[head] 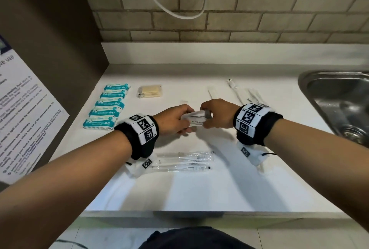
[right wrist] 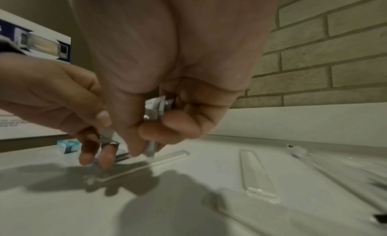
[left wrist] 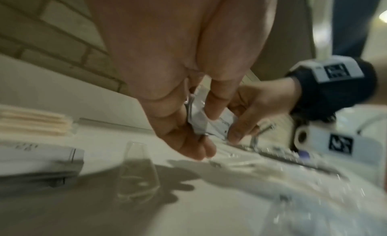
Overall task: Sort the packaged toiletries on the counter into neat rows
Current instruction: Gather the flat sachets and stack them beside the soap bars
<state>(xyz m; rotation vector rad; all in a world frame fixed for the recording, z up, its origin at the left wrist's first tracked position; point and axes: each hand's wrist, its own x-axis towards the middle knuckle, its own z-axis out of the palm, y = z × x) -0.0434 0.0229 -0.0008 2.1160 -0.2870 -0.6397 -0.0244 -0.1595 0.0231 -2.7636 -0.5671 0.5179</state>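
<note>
Lying nearest on the counter [head: 199, 188] are wrapped toothbrushes [head: 183, 161]. Above them the left hand [head: 173, 121] and right hand [head: 218, 113] each pinch an end of small toothpaste packets [head: 196, 118], held off the surface. Farther back, teal packs [head: 106, 106] sit in a row at left, beside a yellow packet [head: 150, 91].

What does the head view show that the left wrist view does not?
Only the head view shows the row of teal packets, the sink and the wrapped toothbrushes near the counter's front edge. Only the left wrist view shows the left hand's fingers from beneath, curled around the toothpaste sachets. Both show the left hand and right hand holding the sachets above the counter.
</note>
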